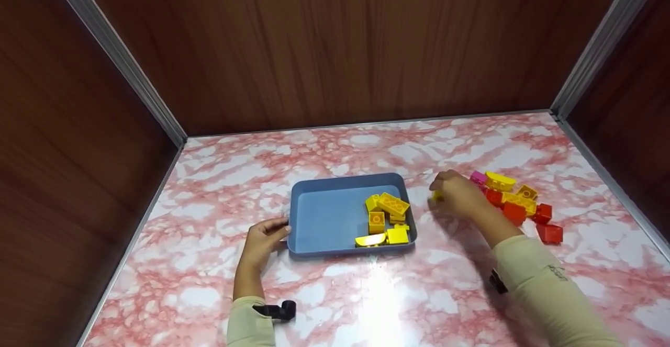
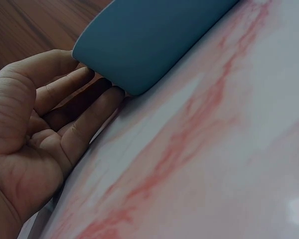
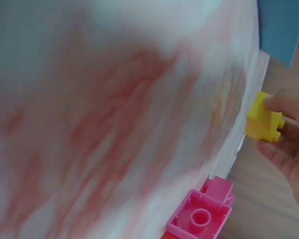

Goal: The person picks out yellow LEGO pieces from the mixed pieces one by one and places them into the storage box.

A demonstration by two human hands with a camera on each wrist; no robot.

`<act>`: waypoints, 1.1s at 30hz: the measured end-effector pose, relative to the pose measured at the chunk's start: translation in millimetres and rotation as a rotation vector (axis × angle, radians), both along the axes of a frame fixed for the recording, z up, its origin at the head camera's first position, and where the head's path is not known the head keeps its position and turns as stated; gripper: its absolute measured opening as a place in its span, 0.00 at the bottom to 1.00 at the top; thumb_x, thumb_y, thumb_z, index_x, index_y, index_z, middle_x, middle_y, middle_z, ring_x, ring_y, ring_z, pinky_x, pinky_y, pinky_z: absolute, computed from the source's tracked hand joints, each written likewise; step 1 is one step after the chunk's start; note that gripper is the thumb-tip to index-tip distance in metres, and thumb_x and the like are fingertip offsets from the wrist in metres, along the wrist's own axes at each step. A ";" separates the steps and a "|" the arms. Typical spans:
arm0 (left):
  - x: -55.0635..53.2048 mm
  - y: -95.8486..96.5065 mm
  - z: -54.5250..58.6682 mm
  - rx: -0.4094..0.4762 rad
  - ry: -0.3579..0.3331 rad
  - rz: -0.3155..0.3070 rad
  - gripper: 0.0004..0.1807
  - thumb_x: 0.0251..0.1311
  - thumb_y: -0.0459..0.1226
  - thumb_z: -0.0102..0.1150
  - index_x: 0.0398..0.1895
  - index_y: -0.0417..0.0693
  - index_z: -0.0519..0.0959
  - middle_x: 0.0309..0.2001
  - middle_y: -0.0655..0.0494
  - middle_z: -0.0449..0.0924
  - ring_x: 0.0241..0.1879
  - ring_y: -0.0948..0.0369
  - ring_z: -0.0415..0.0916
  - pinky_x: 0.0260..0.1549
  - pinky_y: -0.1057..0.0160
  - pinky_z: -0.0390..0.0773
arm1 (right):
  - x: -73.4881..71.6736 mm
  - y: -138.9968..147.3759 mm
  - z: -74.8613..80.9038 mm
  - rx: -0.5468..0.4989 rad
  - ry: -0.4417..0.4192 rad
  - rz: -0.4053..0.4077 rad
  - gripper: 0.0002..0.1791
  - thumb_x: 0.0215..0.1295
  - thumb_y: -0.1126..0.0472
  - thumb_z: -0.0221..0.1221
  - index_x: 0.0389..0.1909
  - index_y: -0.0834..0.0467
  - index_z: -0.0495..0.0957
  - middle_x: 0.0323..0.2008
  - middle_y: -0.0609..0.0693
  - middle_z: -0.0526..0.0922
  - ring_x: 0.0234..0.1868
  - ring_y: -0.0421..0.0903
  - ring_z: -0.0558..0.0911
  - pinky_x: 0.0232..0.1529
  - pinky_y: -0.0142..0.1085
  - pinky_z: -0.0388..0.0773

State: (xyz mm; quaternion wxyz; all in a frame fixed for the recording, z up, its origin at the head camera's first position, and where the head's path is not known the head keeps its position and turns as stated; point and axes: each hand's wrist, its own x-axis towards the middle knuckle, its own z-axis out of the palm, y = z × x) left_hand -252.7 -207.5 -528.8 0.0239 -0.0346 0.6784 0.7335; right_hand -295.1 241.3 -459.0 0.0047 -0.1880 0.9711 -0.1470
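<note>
My right hand (image 1: pixel 458 192) pinches a yellow toy building brick (image 3: pixel 261 117) between thumb and fingers, just right of a blue tray (image 1: pixel 330 181). In the head view, the hand covers most of this brick. At the tray's left side, my left hand (image 1: pixel 264 239) touches the outer wall with extended fingertips (image 2: pixel 114 93). Inside the tray's right part lie several yellow bricks, among them a two-by-four brick (image 1: pixel 393 204), a square brick (image 1: pixel 376 222) and a curved piece (image 1: pixel 370 240).
Right of the right hand lies a loose pile of bricks: a pink brick (image 3: pixel 199 216), a yellow curved brick (image 1: pixel 500 181), and several red and yellow ones, with a red brick (image 1: pixel 549 233) nearest. Wood-grain panels (image 1: pixel 366 48) bound the marbled table (image 1: pixel 209 284).
</note>
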 end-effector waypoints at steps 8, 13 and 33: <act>0.0 -0.6 -1.9 -0.003 0.004 0.000 0.19 0.58 0.25 0.63 0.52 0.24 0.76 0.46 0.41 0.81 0.36 0.60 0.80 0.33 0.61 0.85 | 21.6 -7.0 8.0 -0.001 0.180 0.169 0.17 0.50 0.63 0.74 0.41 0.64 0.85 0.39 0.55 0.81 0.43 0.53 0.78 0.45 0.45 0.83; -0.4 -0.4 -1.3 0.008 0.000 0.002 0.19 0.58 0.25 0.63 0.52 0.24 0.76 0.44 0.40 0.82 0.35 0.59 0.81 0.34 0.60 0.86 | 33.6 -16.1 15.5 -0.055 0.252 0.246 0.17 0.47 0.69 0.74 0.40 0.64 0.85 0.38 0.54 0.81 0.42 0.52 0.78 0.43 0.43 0.83; 0.0 0.0 -1.1 0.004 0.003 -0.004 0.18 0.56 0.26 0.65 0.50 0.26 0.78 0.43 0.41 0.82 0.34 0.57 0.81 0.34 0.60 0.86 | 50.6 -62.6 11.6 -0.101 0.288 0.414 0.17 0.45 0.70 0.72 0.39 0.65 0.83 0.37 0.54 0.82 0.39 0.50 0.78 0.40 0.41 0.83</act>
